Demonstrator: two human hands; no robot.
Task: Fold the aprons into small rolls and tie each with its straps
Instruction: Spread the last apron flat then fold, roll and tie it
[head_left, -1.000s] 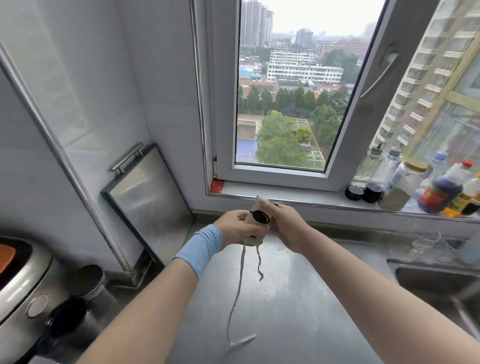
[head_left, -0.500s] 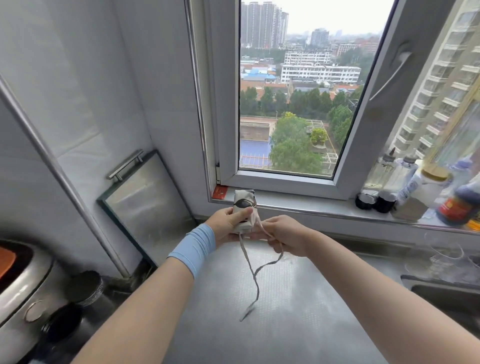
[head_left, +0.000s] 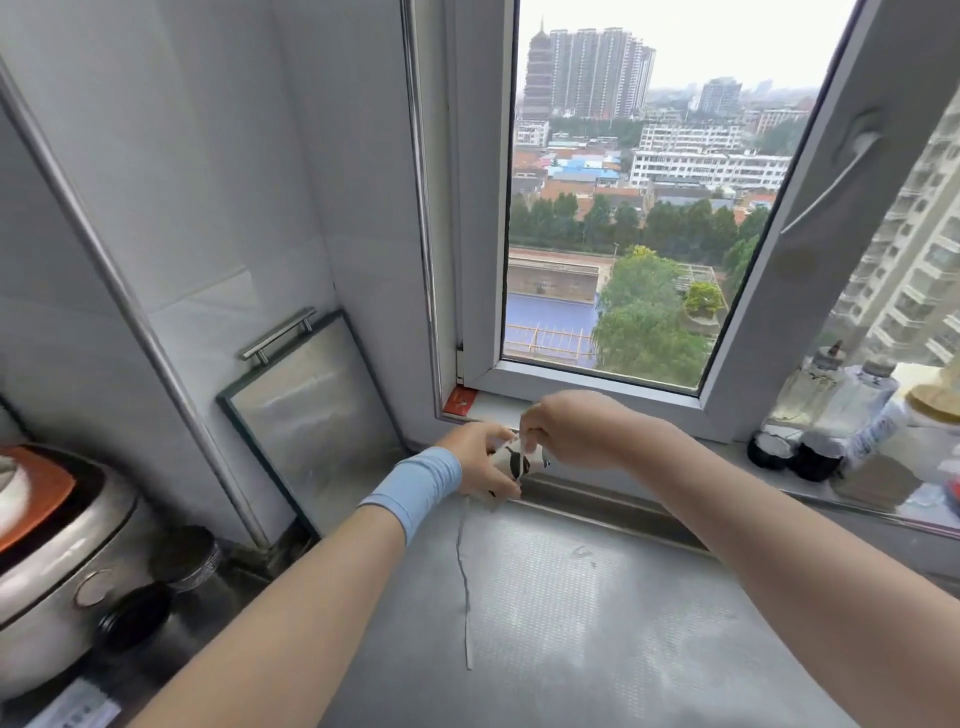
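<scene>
a single wide-angle head-worn view looks forward and down from close above the steel counter (head_left: 623, 623), with the left hand (head_left: 478, 462) and the right hand (head_left: 571, 431) meeting near the centre of the frame and the window (head_left: 623, 234) filling the upper right.

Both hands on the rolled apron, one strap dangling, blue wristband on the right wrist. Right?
No. Head view shows the blue wristband on the left wrist. The rest stands: left hand and right hand on the rolled apron, one strap dangling.
</scene>
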